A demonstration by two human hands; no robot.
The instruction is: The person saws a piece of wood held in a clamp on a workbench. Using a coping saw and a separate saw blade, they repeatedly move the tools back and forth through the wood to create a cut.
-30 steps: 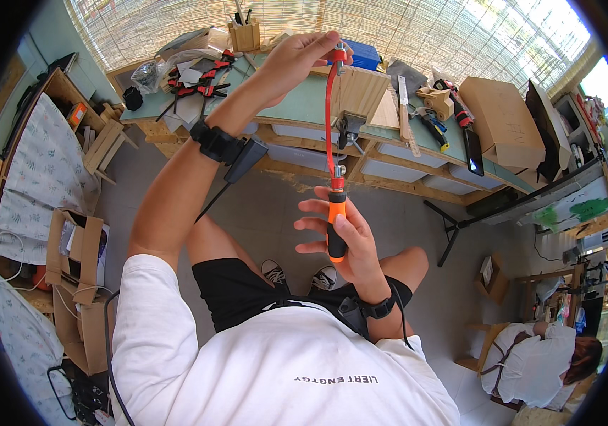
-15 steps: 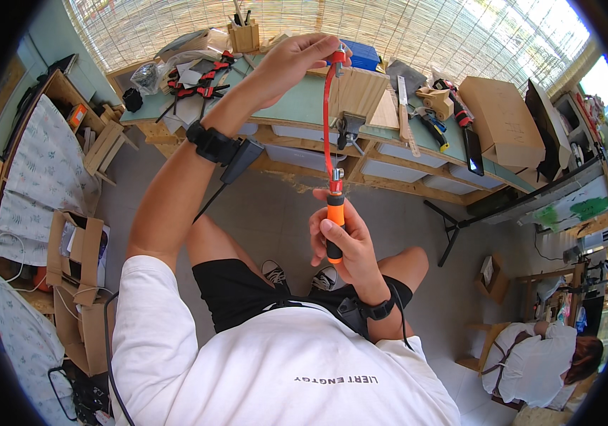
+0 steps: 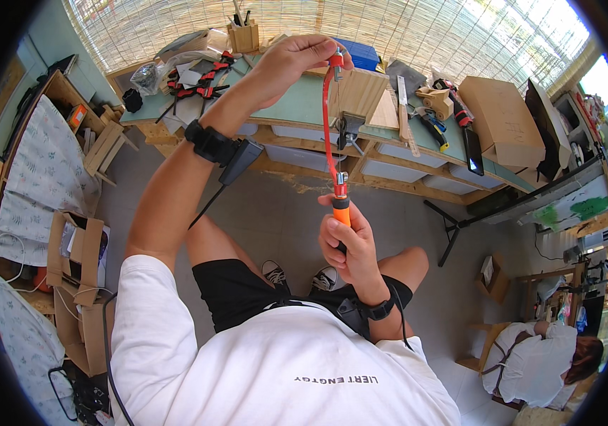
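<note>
I hold a coping saw (image 3: 326, 121) with a curved red frame between both hands, out in front of the workbench. My left hand (image 3: 304, 60) pinches its far end, by the metal blade fitting. Lower down, my right hand (image 3: 350, 245) is wrapped round the orange and black handle (image 3: 341, 212). A thin blade runs faintly between the two ends. Beyond the saw a pale wooden board (image 3: 361, 91) stands at the bench edge, with a dark metal clamp (image 3: 349, 128) at its lower part. Whether the blade touches the board I cannot tell.
The green-topped workbench (image 3: 297, 96) carries red and black clamps (image 3: 208, 74), a ruler (image 3: 405, 117), pliers (image 3: 433, 131), a phone (image 3: 473, 151), a blue box (image 3: 361, 56) and a cardboard box (image 3: 503, 121). A stool-seated person (image 3: 538, 358) is at right. Open cartons (image 3: 77, 263) stand left.
My right hand has closed further round the handle, and that end of the saw has shifted slightly right. The left hand stays nearly in place at the far end.
</note>
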